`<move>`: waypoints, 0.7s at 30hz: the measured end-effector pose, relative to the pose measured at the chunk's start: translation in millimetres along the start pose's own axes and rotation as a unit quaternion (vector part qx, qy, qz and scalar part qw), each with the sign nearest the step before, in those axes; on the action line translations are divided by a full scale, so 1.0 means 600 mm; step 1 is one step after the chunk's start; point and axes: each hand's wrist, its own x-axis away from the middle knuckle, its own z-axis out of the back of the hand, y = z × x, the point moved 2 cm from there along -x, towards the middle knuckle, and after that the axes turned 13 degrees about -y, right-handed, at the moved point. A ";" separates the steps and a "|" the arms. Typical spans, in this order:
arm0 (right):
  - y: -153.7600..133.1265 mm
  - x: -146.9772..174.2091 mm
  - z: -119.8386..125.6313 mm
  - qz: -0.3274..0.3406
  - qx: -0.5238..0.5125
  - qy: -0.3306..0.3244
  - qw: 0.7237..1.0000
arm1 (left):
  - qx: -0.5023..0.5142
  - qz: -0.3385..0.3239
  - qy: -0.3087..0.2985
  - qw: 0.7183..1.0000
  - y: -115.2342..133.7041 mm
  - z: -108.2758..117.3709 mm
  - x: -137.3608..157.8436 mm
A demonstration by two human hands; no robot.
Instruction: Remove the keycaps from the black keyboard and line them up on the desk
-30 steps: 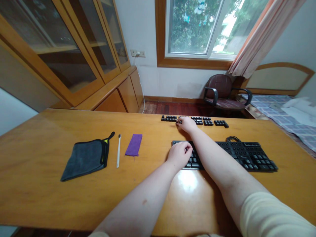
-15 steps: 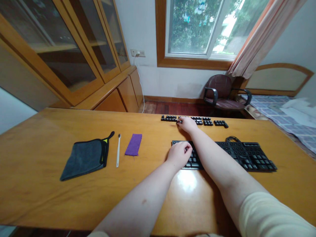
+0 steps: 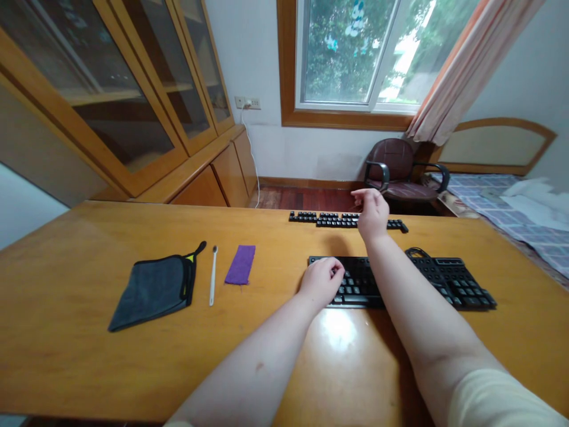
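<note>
A black keyboard (image 3: 360, 274) lies on the wooden table, with its cable coiled behind it. My left hand (image 3: 323, 279) rests over the keyboard's left end, fingers curled together; whatever lies inside them is hidden. Along the table's far edge, several loose black keycaps (image 3: 331, 220) are set out in rows. Above the right part of these rows my right hand (image 3: 373, 213) is raised, its fingers bent and apart, and I see nothing held in it. My right forearm crosses over the keyboard and covers part of its middle.
On the left lie a folded grey cloth (image 3: 153, 290), a white toothbrush (image 3: 213, 279) and a purple cloth piece (image 3: 240, 264) on the table (image 3: 111, 367). Beyond the table stand a chair (image 3: 393, 163), a bed (image 3: 484, 193) and a glass-door cabinet (image 3: 178, 154).
My right hand has lifted off the keycap rows and moved to the right, its fingers opening. The left hand stays in the same place on the keyboard.
</note>
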 end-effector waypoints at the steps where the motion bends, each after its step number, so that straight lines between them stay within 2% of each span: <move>1: -0.008 0.011 0.016 -0.010 -0.025 0.029 0.999 | 0.000 0.002 0.000 1.000 0.000 0.000 0.000; 3: -0.015 0.045 0.041 -0.053 -0.080 0.040 0.995 | 0.000 0.003 -0.001 1.000 0.000 0.001 0.000; 4: -0.013 0.066 0.049 -0.086 -0.107 0.022 0.990 | -0.001 0.003 -0.002 1.000 0.001 0.002 0.000; 7: 0.008 0.127 0.057 -0.172 -0.126 -0.076 0.974 | -0.007 0.003 -0.002 1.000 0.003 0.003 -0.001; 10: 0.032 0.167 0.054 -0.208 -0.090 -0.134 0.965 | -0.008 -0.003 -0.002 1.000 0.004 0.004 -0.001; 12: 0.039 0.176 0.048 -0.188 -0.035 -0.189 0.963 | -0.011 -0.008 0.000 1.000 0.003 0.004 -0.001; 15: 0.033 0.177 0.040 -0.092 0.054 -0.260 0.960 | -0.019 -0.015 0.004 1.000 0.001 0.003 0.000; 17: 0.026 0.175 0.039 -0.041 0.086 -0.274 0.957 | -0.019 -0.020 0.009 1.000 0.001 0.003 0.002; 21: 0.021 0.179 0.048 -0.041 0.101 -0.268 0.957 | -0.031 -0.024 0.028 0.999 0.005 0.002 0.006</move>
